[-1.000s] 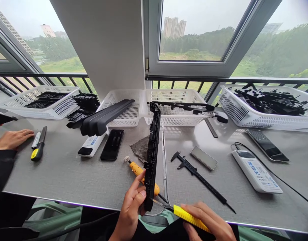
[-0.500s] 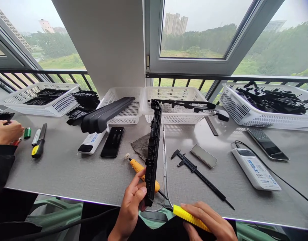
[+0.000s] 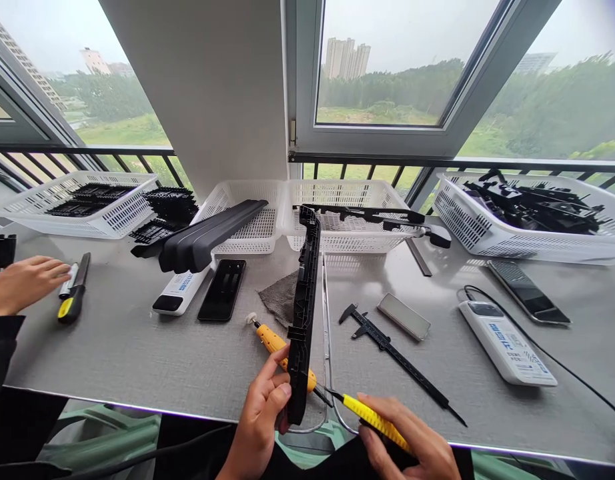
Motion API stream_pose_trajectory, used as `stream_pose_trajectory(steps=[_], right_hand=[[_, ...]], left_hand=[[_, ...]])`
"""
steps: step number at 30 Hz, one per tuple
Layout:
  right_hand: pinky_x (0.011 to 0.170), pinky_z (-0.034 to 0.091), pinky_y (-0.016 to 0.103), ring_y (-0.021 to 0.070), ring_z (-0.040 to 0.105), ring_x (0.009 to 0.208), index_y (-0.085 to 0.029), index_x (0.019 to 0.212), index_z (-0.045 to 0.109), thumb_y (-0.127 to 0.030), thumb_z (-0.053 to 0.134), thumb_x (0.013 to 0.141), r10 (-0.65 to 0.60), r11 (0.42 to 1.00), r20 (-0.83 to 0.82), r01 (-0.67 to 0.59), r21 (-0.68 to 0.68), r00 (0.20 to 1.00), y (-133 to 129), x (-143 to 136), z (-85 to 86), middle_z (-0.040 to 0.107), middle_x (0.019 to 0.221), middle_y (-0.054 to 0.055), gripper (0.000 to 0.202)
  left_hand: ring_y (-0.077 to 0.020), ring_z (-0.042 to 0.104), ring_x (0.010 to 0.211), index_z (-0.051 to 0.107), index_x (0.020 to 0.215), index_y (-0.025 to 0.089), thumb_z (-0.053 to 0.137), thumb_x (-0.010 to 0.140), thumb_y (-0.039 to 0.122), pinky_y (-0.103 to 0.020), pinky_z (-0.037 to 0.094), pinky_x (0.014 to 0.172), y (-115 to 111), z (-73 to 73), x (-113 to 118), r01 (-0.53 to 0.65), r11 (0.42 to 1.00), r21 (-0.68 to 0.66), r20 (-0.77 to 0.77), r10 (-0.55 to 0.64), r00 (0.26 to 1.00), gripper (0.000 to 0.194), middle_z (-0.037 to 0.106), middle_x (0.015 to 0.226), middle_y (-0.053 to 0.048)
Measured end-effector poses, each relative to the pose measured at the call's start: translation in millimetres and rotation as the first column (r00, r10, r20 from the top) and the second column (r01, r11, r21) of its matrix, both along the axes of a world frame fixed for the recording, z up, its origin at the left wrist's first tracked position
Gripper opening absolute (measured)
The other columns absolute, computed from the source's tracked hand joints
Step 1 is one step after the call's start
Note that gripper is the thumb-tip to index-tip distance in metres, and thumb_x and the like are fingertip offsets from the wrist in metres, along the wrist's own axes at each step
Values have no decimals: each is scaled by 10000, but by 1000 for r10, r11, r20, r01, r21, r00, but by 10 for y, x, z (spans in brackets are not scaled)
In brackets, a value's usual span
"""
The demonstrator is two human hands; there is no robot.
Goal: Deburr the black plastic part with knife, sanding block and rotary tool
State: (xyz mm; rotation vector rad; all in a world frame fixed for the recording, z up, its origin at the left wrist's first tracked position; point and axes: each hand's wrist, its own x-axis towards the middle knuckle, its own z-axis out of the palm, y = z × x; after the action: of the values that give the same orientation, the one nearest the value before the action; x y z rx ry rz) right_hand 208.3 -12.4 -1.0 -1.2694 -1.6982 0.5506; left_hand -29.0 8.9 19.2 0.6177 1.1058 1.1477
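My left hand grips the lower end of a long black plastic part, held upright with its ribbed side showing. In my right hand is a yellow-handled knife, its tip pointing left near the part's lower edge. Whether the tip touches the part is hard to tell. Behind the part lies an orange tool with a white round tip, partly hidden. A grey cloth is on the table just beyond it.
White baskets holding black parts line the back. Calipers, a metal block, phones and white devices lie around. At far left, another person's hand reaches beside a yellow-black tool.
The knife in my right hand has moved up and left, closer to the black part. The other person's hand has opened and moved right, over the marker.
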Motion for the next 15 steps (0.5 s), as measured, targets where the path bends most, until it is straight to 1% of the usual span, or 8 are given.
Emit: stream_pose_trajectory(steps=[2, 5, 9, 13, 15], right_hand=[[836, 662, 272, 230, 837, 910, -265, 1200, 836, -348, 704, 1055, -26, 1000, -11, 26, -6, 1000, 43, -30, 0, 854, 1043, 68, 213], [856, 662, 277, 227, 835, 925, -255, 1195, 837, -314, 703, 1053, -27, 1000, -26, 28, 7, 999, 122, -69, 32, 854, 1056, 72, 203], [889, 660, 288, 232, 837, 974, -270, 1220, 836, -306, 704, 1055, -41, 999, -17, 42, 11, 999, 197, -87, 77, 854, 1100, 66, 214], [868, 649, 283, 223, 825, 948, -277, 1228, 832, -303, 704, 1058, -9, 1000, -4, 9, 23, 1000, 204, -86, 79, 846, 1082, 65, 214], [831, 642, 270, 209, 816, 909, -282, 1223, 826, -293, 690, 1061, 15, 999, -4, -15, 38, 1000, 201, -87, 73, 840, 1055, 59, 212]], left_hand=[[-106, 376, 587, 574, 1550, 184, 804, 931, 552, -233, 285, 530, -7, -16, 1, 0, 1000, -12, 13, 0, 1000, 756, 621, 746, 26], [-93, 352, 562, 569, 1552, 195, 810, 924, 559, -233, 269, 516, -8, -15, -2, 15, 1000, -12, 10, -14, 1000, 764, 657, 762, 17], [-97, 369, 558, 621, 1513, 205, 796, 925, 599, -239, 281, 515, -5, 25, -8, 23, 1000, -12, -10, -23, 1000, 730, 649, 752, 21], [-106, 378, 560, 646, 1493, 204, 795, 913, 683, -250, 306, 541, -13, 57, 8, -25, 998, -64, -24, 24, 999, 767, 606, 697, 39], [-114, 414, 573, 652, 1485, 199, 828, 881, 700, -257, 338, 570, -16, 59, 24, -44, 995, -88, -23, 42, 999, 805, 620, 694, 36]])
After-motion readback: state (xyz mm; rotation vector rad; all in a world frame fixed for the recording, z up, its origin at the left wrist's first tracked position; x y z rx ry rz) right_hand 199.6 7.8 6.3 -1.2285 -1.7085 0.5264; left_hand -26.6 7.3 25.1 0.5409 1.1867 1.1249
